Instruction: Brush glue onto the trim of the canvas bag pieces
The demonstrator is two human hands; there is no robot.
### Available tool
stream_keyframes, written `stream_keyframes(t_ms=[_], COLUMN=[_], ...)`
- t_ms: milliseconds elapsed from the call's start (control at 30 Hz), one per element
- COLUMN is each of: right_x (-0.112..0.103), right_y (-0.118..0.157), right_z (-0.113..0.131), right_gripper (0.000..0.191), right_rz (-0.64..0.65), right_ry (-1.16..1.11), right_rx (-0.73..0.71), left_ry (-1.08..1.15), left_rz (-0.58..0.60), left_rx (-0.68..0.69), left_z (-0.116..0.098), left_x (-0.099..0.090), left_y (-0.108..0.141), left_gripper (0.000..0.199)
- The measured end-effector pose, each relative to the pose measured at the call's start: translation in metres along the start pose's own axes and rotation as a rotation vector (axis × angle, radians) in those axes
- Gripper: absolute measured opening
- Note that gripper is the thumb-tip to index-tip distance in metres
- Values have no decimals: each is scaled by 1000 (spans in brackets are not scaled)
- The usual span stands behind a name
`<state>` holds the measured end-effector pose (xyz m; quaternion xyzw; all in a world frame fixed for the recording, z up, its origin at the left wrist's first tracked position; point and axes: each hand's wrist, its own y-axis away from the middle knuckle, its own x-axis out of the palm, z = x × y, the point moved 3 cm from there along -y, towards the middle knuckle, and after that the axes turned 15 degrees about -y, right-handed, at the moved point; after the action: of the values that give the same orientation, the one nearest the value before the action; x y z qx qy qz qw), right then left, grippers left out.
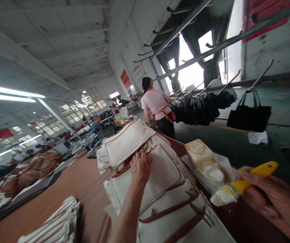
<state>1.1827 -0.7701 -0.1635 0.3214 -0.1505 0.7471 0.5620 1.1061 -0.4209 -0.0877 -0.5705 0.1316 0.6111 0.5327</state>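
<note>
A stack of white bag pieces with brown trim (164, 168) lies in front of me on the table. On its middle, at a brown-trimmed edge, rests my left hand (140, 167), fingers bent over the top and thumb set apart. My right hand (268, 199) is closed around a flat paintbrush (246, 182) with a yellow handle. White paste coats its bristles, which point left. Beside the brush sits a paste-smeared, yellowish plastic container (203, 157), partly on a pale sheet (227, 165).
The brown tabletop (91, 189) carries another pile of white strips (54, 222) at lower left. Brown pieces (38, 168) lie further left. A person in a pale shirt (156, 104) stands beyond the table. Black bags (200, 106) hang from a metal rack at right.
</note>
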Motion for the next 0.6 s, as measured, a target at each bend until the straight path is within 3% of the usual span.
stream_keyframes(t_ms=[100,200,367,467,600], right_x=[-1,-2,-2,3,17], right_y=[0,-1,-2,-2,1], right_z=[-7,-9,-6,-3,-1], right_gripper=[33,39,39,41,49], right_rz=[9,39,63,98,172], right_ry=[-119,-132,-143,-158,-136], right_rx=[111,125,109,119,98], left_ry=[9,43,122,225,303], left_rz=[36,56,-1,29,87], left_rx=[19,49,151,203,132], left_z=[-10,-14,-18,-20,-17], left_x=[-1,-6,-30,-41,-39], left_y=[-11,-12,13,26,24], left_gripper=[26,26,18,15,12])
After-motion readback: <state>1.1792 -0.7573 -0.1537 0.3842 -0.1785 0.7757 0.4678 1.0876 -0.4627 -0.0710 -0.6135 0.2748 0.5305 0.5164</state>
